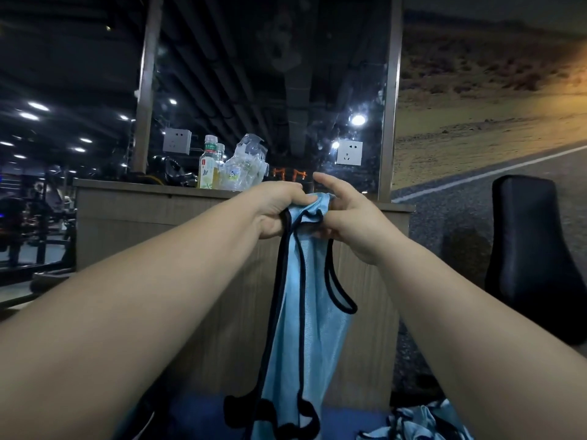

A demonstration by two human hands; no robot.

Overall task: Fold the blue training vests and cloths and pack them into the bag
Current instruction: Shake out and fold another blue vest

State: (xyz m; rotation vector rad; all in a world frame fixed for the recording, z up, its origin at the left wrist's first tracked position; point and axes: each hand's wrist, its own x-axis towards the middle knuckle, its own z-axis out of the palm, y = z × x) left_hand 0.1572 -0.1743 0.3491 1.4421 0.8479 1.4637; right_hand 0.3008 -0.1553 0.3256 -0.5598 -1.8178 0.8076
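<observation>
A light blue mesh training vest (305, 338) with black trim hangs straight down in front of me, its lower end near the bottom edge of the head view. My left hand (276, 211) grips the vest's bunched top from the left. My right hand (349, 217) pinches the same top edge from the right, with the index finger raised. A pile of more blue vests (416, 423) lies at the bottom right, partly hidden by my right forearm. No bag is in view.
A wooden counter (152, 217) stands directly ahead, carrying a drink bottle (208, 163) and a crumpled clear plastic bag (246, 166). A mirror panel with wall sockets (349, 153) rises behind it. A black padded seat (536, 249) stands at the right.
</observation>
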